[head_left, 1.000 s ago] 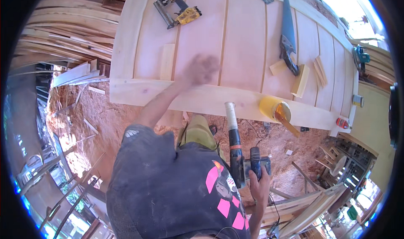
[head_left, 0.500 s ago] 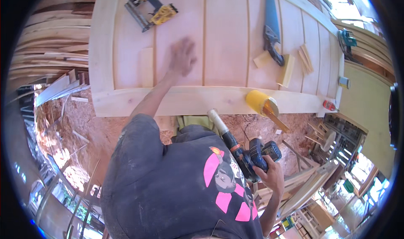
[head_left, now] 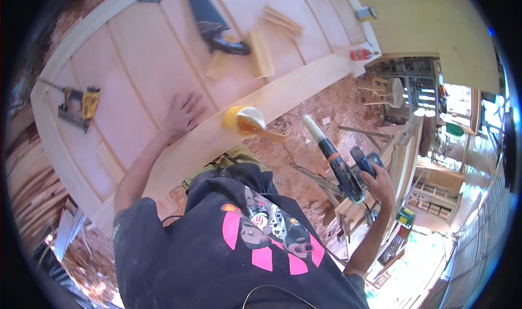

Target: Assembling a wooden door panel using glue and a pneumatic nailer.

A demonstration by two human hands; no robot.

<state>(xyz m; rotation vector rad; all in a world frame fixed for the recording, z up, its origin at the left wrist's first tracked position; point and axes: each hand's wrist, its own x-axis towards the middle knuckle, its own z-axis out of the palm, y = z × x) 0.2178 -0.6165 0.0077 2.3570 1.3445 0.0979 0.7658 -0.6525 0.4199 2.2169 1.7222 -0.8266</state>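
My left hand point(head_left: 182, 116) rests on the pale wooden panel point(head_left: 125, 119), slightly blurred, its fingers spread and nothing held. Just right of it, on the panel's near edge rail, stands a yellow tub point(head_left: 232, 119) with a flat wooden stick point(head_left: 272, 136) leaning out of its mouth. My right hand point(head_left: 380, 184) is closed round the handle of a dark cordless blower point(head_left: 340, 165). Its white tube nozzle points up and left, over the floor beyond the panel's near edge. Farther along the panel lies a handsaw point(head_left: 209, 23) with a black handle, beside wood offcuts point(head_left: 261, 53).
A yellow and black nail gun point(head_left: 88, 103) lies on the panel's left part. At its right end are a red bottle point(head_left: 361, 54) and a small can point(head_left: 367, 14). A stool point(head_left: 394, 92) and stacked timber point(head_left: 405, 146) stand to the right, above a floor of shavings.
The view has turned right, so the panel appears swung leftward. My left hand now lies closer to the yellow tub. The blower has swung out to the right, away from the panel edge.
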